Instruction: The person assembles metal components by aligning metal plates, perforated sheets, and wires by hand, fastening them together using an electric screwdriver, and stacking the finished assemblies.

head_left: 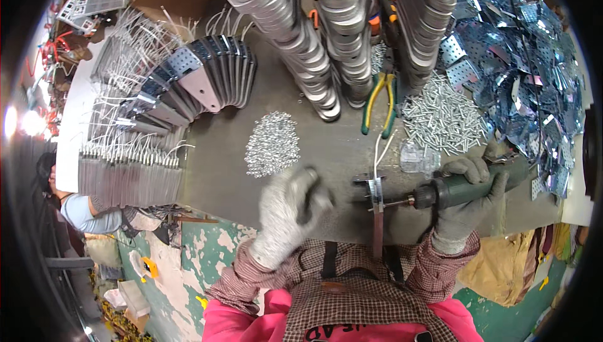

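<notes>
My right hand, in a grey glove, grips a dark green power screwdriver that lies level and points left. Its bit reaches a narrow metal part standing on edge at the table's front, with white wires rising from it. My left hand, gloved too, is bent in the air left of that part, its fingers smeared by motion; whether they hold anything I cannot make out. Just beyond it lies a heap of small shiny metal fasteners. A clear plastic block sits behind the screwdriver.
Pliers with yellow-green handles lie near a screw pile. Tall stacks of metal plates rise at the back. Bluish perforated plates heap up on the right. Wired metal parts line the left; another person is beyond.
</notes>
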`<act>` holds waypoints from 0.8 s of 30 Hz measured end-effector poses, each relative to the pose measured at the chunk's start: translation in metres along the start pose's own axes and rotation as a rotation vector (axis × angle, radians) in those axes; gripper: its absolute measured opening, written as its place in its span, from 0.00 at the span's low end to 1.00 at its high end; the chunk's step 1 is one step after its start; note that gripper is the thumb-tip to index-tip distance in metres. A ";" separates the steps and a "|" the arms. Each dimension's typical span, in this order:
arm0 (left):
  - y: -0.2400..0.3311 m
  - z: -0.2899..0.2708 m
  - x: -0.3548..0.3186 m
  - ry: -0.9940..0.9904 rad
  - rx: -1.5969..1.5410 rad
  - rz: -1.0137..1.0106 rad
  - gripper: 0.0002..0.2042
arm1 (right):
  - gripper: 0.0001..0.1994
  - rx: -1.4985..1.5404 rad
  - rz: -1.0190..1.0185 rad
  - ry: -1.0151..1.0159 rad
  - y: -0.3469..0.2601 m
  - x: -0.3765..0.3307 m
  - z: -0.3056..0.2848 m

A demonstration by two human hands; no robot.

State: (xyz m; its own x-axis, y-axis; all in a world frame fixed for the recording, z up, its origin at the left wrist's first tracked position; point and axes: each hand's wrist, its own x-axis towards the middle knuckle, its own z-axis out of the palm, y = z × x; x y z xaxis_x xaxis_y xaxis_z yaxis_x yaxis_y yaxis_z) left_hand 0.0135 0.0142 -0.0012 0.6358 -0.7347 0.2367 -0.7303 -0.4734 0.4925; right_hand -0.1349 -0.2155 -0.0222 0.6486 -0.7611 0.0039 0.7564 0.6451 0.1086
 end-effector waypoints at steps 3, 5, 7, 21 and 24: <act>-0.021 -0.022 0.020 -0.041 0.482 0.072 0.19 | 0.16 0.016 0.023 -0.009 -0.003 0.002 -0.003; -0.023 -0.024 0.026 -0.106 0.545 0.134 0.16 | 0.17 0.031 0.046 -0.020 -0.001 0.002 -0.002; -0.021 -0.026 0.032 -0.274 0.680 0.179 0.17 | 0.18 0.019 0.038 -0.031 -0.001 0.002 -0.002; 0.044 0.007 -0.002 -0.148 -0.684 -0.242 0.11 | 0.16 -0.068 0.013 -0.002 0.002 0.001 -0.001; 0.054 0.030 -0.016 -0.029 -0.677 -0.269 0.12 | 0.14 -0.055 0.010 0.026 0.004 0.001 0.002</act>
State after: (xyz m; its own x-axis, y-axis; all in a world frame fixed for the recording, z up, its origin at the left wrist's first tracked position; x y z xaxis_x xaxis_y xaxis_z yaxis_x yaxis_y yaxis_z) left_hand -0.0439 -0.0138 -0.0032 0.7578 -0.6523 0.0162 -0.2285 -0.2421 0.9430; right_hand -0.1308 -0.2137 -0.0201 0.6573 -0.7534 -0.0210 0.7532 0.6556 0.0541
